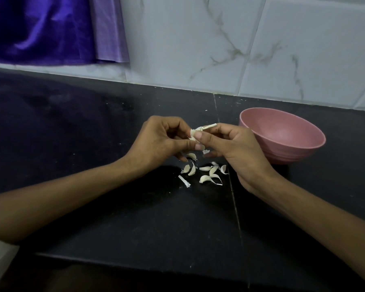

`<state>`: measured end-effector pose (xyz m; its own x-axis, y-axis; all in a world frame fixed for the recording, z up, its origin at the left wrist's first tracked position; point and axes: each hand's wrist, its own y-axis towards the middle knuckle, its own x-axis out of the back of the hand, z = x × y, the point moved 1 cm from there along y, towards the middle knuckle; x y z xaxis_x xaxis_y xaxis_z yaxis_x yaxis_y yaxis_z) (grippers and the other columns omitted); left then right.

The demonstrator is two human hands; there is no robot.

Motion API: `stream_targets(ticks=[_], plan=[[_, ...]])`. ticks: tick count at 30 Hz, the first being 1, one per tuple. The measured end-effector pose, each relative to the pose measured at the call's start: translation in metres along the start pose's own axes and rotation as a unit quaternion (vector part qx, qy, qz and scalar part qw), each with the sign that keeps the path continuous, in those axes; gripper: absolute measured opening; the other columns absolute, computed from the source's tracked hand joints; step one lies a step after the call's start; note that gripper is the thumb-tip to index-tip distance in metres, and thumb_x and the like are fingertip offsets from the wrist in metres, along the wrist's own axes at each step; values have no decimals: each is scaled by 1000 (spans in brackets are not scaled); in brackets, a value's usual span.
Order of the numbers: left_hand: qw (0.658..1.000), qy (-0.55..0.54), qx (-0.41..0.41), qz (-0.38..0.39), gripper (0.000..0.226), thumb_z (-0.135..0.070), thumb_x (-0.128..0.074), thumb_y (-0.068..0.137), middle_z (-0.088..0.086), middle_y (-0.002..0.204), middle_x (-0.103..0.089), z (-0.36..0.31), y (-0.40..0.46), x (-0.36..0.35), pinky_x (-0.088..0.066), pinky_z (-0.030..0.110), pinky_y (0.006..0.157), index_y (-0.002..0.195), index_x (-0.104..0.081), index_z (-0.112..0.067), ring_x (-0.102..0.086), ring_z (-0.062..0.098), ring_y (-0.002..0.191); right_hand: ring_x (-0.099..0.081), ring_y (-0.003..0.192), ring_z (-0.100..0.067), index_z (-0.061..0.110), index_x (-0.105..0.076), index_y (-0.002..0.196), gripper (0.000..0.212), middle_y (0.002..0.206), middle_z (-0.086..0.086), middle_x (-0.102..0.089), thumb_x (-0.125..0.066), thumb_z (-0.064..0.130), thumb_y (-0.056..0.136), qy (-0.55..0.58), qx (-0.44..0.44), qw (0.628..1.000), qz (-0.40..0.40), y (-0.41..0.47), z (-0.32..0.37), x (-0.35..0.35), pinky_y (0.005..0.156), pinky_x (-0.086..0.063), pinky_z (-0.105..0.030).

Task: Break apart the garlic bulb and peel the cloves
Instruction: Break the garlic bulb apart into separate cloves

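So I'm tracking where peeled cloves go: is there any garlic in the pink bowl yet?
No, the pink bowl shows only its bare inside, while the cloves lie on the counter.

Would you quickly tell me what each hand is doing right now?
Left hand: fingers curled, pinching the garlic piece.
Right hand: pinching the same garlic piece from the other side, by its stem end.

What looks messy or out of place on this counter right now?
Only loose garlic cloves scattered on the black counter below both hands, while the pink bowl looks empty. That fits peeling; nothing looks spilled or damaged.
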<state>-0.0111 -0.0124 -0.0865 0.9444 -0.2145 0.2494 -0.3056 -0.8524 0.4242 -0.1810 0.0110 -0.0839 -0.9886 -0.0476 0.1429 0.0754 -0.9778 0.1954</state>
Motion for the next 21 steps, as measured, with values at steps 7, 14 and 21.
stream_targets(ticks=[7, 14, 21], plan=[[1000, -18, 20, 14, 31, -13, -81, 65, 13, 71, -73, -4, -3, -2, -60, 32, 57, 81, -67, 10, -71, 25, 62, -68, 70, -14, -3, -72, 91, 19, 78, -8, -73, -78, 9, 77, 47, 7, 999, 13, 1, -1, 0, 67, -55, -21], [996, -76, 42, 9, 27, -5, -80, 64, 24, 70, -68, -4, -2, -3, -58, 28, 54, 77, -62, 12, -69, 26, 59, -71, 77, -23, -2, -73, 89, 17, 86, -14, -74, -74, 11, 78, 63, -3, 998, 20, 3, -1, 4, 77, -59, -35], [996, -79, 44, 17, 22, 2, -74, 76, 10, 68, -70, 1, 1, 0, -59, 31, 51, 87, -59, 14, -67, 18, 56, -66, 69, -12, 1, -72, 96, 11, 79, -4, -71, -65, 8, 91, 44, -2, 999, 17, 5, -1, 5, 65, -59, -29]])
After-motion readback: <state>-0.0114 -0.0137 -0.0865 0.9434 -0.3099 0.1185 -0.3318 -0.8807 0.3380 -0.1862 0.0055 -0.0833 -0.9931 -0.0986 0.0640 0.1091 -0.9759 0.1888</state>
